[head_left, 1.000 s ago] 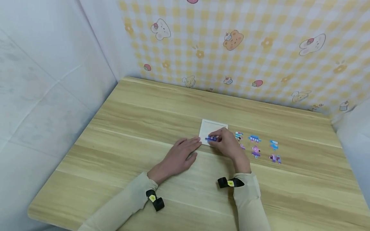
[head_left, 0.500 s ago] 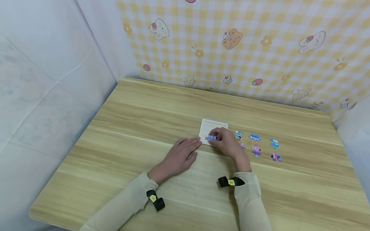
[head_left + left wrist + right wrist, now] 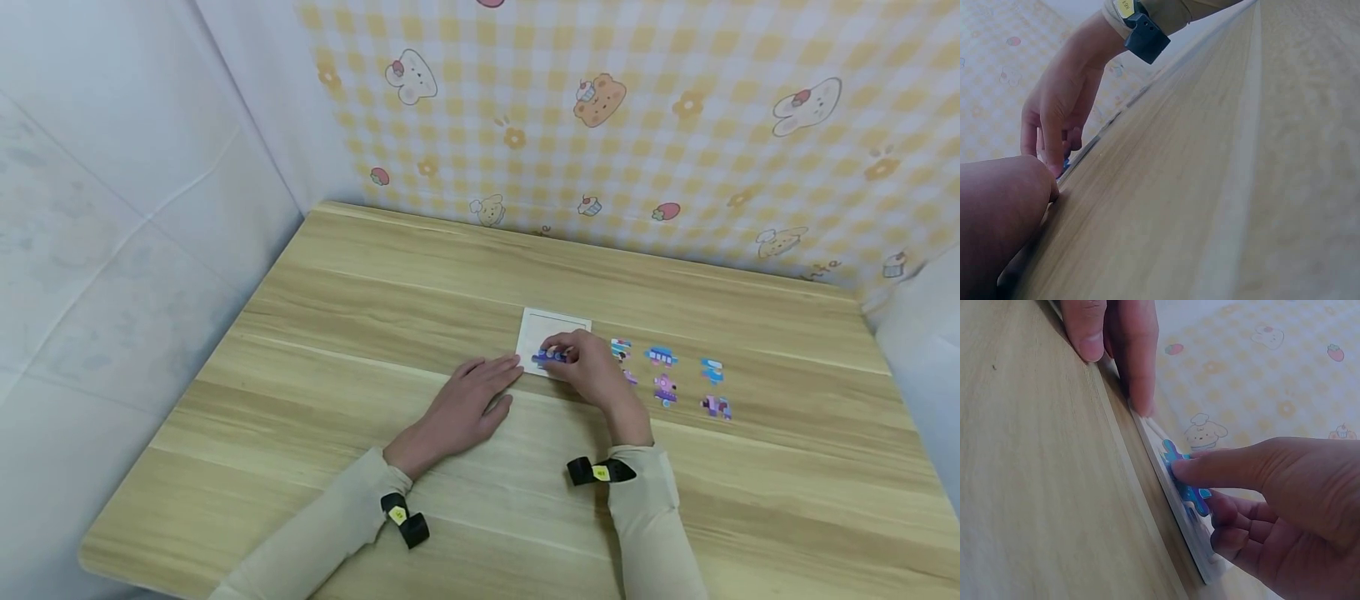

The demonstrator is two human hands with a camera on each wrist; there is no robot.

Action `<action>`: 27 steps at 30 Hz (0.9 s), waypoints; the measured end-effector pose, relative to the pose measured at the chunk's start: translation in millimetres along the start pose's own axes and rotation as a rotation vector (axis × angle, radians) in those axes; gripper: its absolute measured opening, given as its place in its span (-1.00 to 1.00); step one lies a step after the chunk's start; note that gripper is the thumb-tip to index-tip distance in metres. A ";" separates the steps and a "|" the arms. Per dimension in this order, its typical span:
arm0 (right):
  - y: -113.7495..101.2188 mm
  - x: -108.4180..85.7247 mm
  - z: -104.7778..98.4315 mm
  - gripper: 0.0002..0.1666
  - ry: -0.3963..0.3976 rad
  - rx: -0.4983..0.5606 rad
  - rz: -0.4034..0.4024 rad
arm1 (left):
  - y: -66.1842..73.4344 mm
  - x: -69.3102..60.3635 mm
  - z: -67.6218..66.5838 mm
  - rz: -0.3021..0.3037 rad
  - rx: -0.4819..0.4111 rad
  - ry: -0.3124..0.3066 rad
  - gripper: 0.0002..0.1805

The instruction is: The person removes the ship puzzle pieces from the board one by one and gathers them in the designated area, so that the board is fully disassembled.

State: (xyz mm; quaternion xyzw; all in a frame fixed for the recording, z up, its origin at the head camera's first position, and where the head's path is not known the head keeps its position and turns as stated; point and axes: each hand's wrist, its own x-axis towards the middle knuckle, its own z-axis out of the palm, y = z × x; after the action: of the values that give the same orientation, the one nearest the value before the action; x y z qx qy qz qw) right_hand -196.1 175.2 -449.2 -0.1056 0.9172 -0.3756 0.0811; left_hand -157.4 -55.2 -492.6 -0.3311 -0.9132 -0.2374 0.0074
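A small blue-and-purple jigsaw puzzle piece (image 3: 549, 356) is pinched between the thumb and fingers of my right hand (image 3: 597, 375). It is over the lower part of a shallow white puzzle tray (image 3: 534, 329) with a raised rim. In the right wrist view the puzzle piece (image 3: 1185, 480) is tilted close to the tray (image 3: 1175, 509); whether it touches the floor is unclear. My left hand (image 3: 468, 406) lies palm down on the table, fingertips touching the tray's left edge. My right hand hides the tray's right side.
Several loose puzzle pieces lie right of the tray in two rows, among them a blue one (image 3: 662, 357), a blue-and-white one (image 3: 712, 372), a pink-purple one (image 3: 664, 390) and another purple one (image 3: 717, 407). A checked cloth (image 3: 517, 100) hangs behind the wooden table (image 3: 337, 292).
The puzzle piece in my right hand has tilted slightly back and forth over the tray. My left hand has stayed in place, and the camera view has shifted slightly.
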 end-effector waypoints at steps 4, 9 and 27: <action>2.9 0.4 -0.5 -0.76 0.016 -0.016 -0.024 | -0.1 0.5 0.1 -0.002 0.005 -0.002 -0.48; 5.6 0.8 0.0 -0.78 0.020 -0.011 -0.010 | 0.2 0.3 -0.1 -0.009 0.009 -0.011 -0.48; 12.8 -36.0 -39.2 -0.84 0.106 0.125 -0.033 | -0.1 -0.1 -0.7 -0.013 -0.009 -0.005 -0.49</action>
State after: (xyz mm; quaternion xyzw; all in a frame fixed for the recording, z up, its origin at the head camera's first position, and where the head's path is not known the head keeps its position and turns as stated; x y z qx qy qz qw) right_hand -172.0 219.5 -428.1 -0.0956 0.8930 -0.4385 0.0326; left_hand -157.4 -55.7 -492.1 -0.3260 -0.9143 -0.2406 0.0023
